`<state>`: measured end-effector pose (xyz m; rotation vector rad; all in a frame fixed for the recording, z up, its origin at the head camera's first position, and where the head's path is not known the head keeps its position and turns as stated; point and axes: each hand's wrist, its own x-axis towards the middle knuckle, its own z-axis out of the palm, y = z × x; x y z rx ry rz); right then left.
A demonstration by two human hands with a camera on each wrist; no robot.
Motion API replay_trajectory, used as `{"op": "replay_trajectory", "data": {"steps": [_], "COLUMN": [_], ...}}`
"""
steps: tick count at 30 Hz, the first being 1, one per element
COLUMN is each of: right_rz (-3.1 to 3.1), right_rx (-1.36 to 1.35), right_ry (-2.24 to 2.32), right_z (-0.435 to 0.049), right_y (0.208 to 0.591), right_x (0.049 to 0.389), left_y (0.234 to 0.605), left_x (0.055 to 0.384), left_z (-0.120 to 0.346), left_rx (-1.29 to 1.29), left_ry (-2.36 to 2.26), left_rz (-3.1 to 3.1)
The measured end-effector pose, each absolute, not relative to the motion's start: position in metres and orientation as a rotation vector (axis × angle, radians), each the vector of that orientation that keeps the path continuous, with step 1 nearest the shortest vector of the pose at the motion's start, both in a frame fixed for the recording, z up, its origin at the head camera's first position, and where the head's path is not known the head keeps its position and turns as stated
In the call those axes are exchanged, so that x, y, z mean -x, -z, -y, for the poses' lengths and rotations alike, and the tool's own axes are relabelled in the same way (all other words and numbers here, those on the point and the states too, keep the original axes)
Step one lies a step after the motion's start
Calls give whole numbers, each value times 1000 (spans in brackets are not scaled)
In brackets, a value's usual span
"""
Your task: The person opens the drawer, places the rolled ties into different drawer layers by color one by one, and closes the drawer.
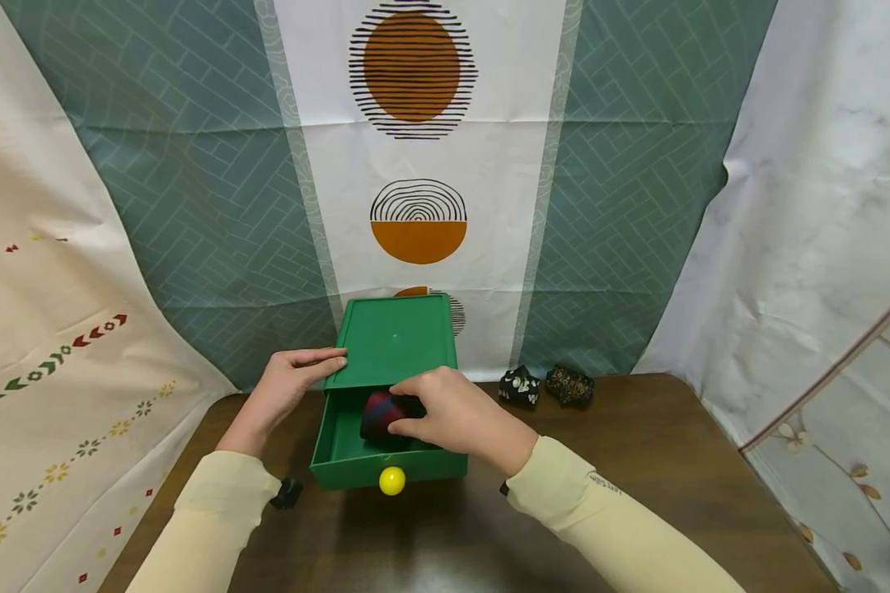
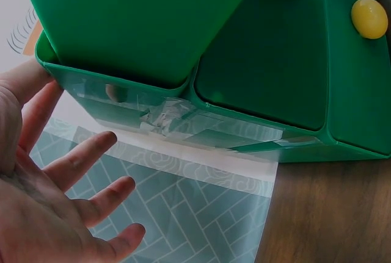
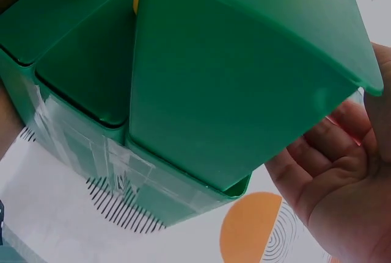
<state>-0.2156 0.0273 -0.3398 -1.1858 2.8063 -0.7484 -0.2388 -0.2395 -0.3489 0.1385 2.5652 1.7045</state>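
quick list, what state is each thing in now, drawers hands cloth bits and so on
green cabinet: upright on the table
top drawer: pulled open
middle drawer: shut
bottom drawer: shut
dark red and blue bundle: inside the top drawer, held
right hand: holding that bundle
left hand: touching the green cabinet, fingers fairly straight
black bundle with white print: on the table, untouched
dark speckled bundle: on the table, untouched

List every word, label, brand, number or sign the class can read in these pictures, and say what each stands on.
One small dark print on the right sleeve: possibly "Let's slim", but too small and blurred to be sure.
I can make out no lettering or numbers on the green drawer unit or the patterned backdrop.
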Motion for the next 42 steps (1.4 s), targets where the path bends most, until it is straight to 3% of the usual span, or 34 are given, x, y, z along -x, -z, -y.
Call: {"op": "replay_trajectory", "data": {"steps": [24, 42], "right_rz": [-2685, -2545], "right_rx": [1179, 1266], "right_ry": [1084, 925], "right_z": [-40, -40], "right_y": [331, 331], "right_x": [190, 175], "left_y": [348, 376], "left_x": [238, 259], "left_z": [238, 252], "left_rx": [-130, -149], "left_ry": [-1706, -1695], "left_rz": [-2576, -2611]}}
